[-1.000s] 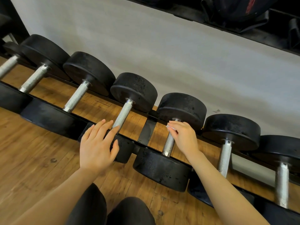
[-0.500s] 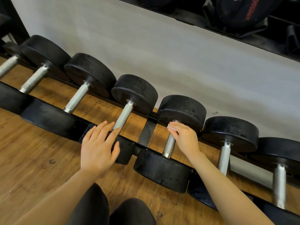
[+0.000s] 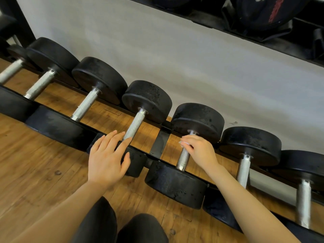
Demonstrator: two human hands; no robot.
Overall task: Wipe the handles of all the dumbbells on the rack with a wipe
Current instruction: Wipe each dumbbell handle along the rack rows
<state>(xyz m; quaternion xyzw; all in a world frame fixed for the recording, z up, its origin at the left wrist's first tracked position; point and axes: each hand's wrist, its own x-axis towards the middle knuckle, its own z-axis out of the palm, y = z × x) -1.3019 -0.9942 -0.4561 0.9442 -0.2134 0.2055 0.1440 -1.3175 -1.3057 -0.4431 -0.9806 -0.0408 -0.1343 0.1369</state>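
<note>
Several black dumbbells with knurled metal handles lie in a row on a low black rack (image 3: 159, 143). My right hand (image 3: 201, 151) curls round the upper part of one handle (image 3: 184, 159), with a small white wipe (image 3: 184, 143) showing between its fingers and the metal. My left hand (image 3: 107, 157) lies flat with straight fingers on the near head (image 3: 135, 163) of the dumbbell to the left, its fingertips by that dumbbell's handle (image 3: 135, 126). More handles stand to the right (image 3: 242, 172) and to the left (image 3: 85, 105).
A white wall panel (image 3: 175, 58) runs behind the rack, and an upper shelf with dark weights (image 3: 266, 13) hangs above it. Wooden floor (image 3: 35, 163) lies in front. My dark-clad knees (image 3: 122, 227) are at the bottom edge.
My right hand has slid slightly down the handle with the wipe. My left hand has stayed on the neighbouring dumbbell's head. The view has shifted a little.
</note>
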